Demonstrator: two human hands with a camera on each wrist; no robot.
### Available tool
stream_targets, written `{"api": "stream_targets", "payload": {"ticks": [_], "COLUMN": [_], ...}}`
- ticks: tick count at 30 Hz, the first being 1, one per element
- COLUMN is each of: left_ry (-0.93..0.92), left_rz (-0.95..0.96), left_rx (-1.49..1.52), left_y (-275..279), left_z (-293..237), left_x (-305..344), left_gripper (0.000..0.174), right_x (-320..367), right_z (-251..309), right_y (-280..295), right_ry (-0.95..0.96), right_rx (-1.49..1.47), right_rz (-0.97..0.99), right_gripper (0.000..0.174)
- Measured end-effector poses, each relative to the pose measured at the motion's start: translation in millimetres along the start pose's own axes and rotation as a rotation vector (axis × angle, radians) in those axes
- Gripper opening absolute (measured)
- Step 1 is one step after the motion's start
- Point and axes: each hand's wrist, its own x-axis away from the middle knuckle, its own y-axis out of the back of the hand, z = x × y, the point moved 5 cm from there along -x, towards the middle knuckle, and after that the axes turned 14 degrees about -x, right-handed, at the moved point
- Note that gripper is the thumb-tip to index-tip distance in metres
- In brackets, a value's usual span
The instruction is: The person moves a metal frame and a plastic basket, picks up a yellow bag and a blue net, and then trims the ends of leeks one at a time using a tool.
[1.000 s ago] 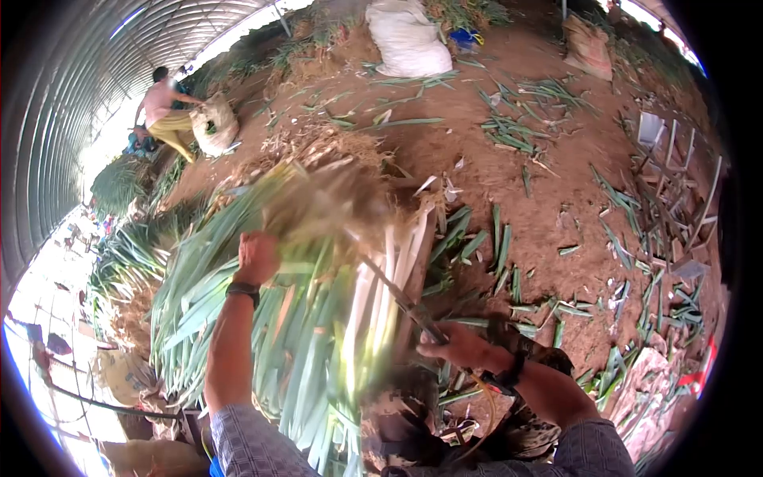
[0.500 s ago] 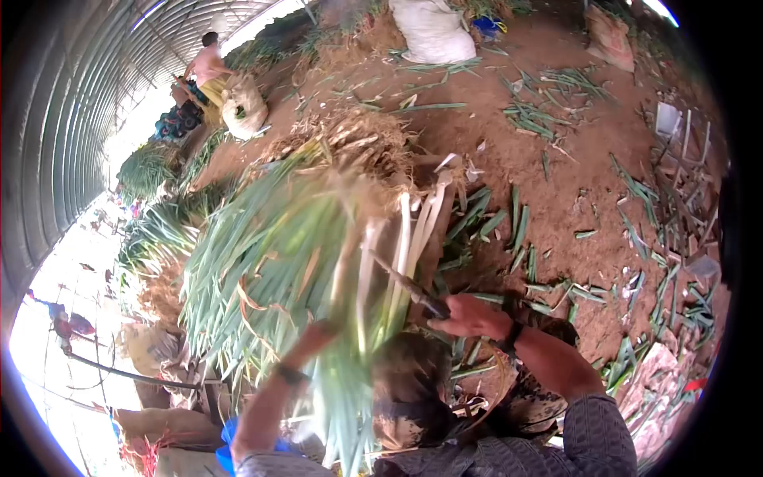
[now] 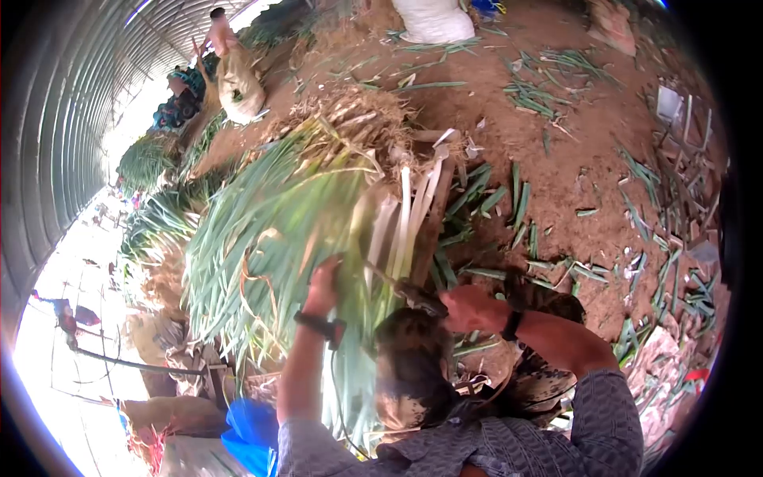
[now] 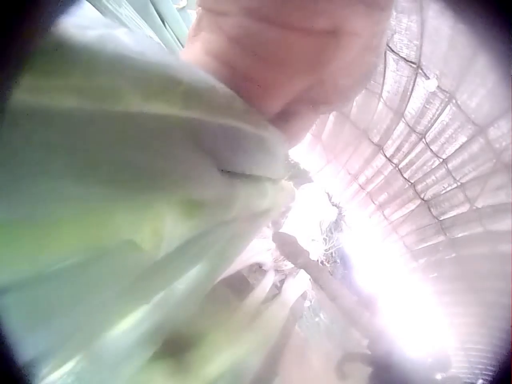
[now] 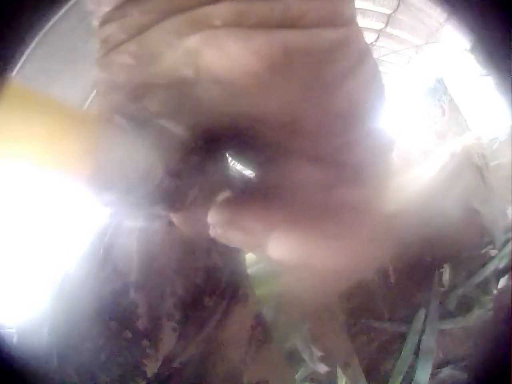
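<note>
My left hand (image 3: 322,288) grips a bunch of green onion (image 3: 354,254) over the left part of the pile. Up close in the left wrist view, broad green leaves (image 4: 120,184) pass beside the palm. My right hand (image 3: 473,308) holds an air blow gun (image 3: 420,297) by its dark handle, its thin nozzle pointing up and left towards the held stalk. In the right wrist view the fingers (image 5: 248,228) curl round the handle, blurred. Several clean white stalks (image 3: 405,211) lie just right of the held onion.
A large heap of green onions (image 3: 238,215) with brown roots (image 3: 350,119) lies ahead and left. Cut leaves (image 3: 540,99) litter the soil. A white sack (image 3: 435,20) stands at the back, a person (image 3: 221,33) with another sack (image 3: 238,87) at far left. Wooden frames (image 3: 695,175) lie right.
My left hand came down and back from over the pile, then rose slightly, with the onion. The right hand stayed nearly in place with the blow gun. The head view shifted.
</note>
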Motion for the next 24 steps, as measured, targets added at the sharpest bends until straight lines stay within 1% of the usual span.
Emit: {"api": "stream_targets", "payload": {"ticks": [1,2,3,5,6,7,10,11,13,15,17,18,19,20,22,23,24], "left_ry": [0.027,0.076,0.125,0.229,0.287,0.265,0.359,0.36,0.315,0.249,0.215,0.196,0.174,0.121,-0.008,0.102,0.153], "left_rz": [0.027,0.065,0.102,0.126,0.134,0.161,0.219,0.123,0.12,0.146,0.187,0.207,0.25,0.27,0.308,0.31,0.297], "left_rx": [0.053,0.104,0.152,0.347,0.448,0.448,0.312,0.329,0.36,0.444,0.438,0.435,0.354,0.251,0.038,0.355,0.301], "left_y": [-5,-14,-21,-32,-36,-38,-47,-46,-51,-56,-60,-62,-64,-67,-70,-75,-76], "left_z": [-2,-22,-41,-68,-70,-71,-52,-31,1,2,-5,-16,-26,-26,-34,-48,-49], "left_x": [-5,2,8,17,20,24,30,32,34,42,45,46,47,50,51,60,63], "left_gripper": [0.032,0.034,0.035,0.037,0.037,0.038,0.039,0.039,0.039,0.04,0.04,0.041,0.041,0.048,0.067,0.055,0.05], "right_x": [-6,-8,-6,-1,0,1,12,16,22,32,43,44,44,47,51,53,54], "right_z": [-7,-11,-7,3,2,-1,2,3,-3,-4,-4,-7,-11,-8,-6,-3,-2], "right_y": [-2,-3,-2,2,2,0,0,3,0,-7,-13,-16,-20,-21,-26,-27,-27], "right_ry": [-0.026,-0.052,-0.03,0.018,0.015,0.011,-0.03,-0.052,-0.047,-0.05,-0.055,-0.049,-0.045,-0.04,-0.093,-0.117,-0.131], "right_rx": [-0.025,-0.053,-0.031,0.014,0.009,0.002,-0.024,-0.029,0.006,0.016,0.018,0.042,0.065,0.086,0.119,0.138,0.119], "right_rz": [-0.037,-0.075,-0.066,-0.042,-0.045,-0.045,-0.031,-0.029,0.017,0.066,0.115,0.091,0.069,0.049,0.145,0.192,0.157], "right_gripper": [0.033,0.033,0.033,0.033,0.033,0.033,0.032,0.032,0.031,0.031,0.03,0.03,0.03,0.03,0.032,0.037,0.036]}}
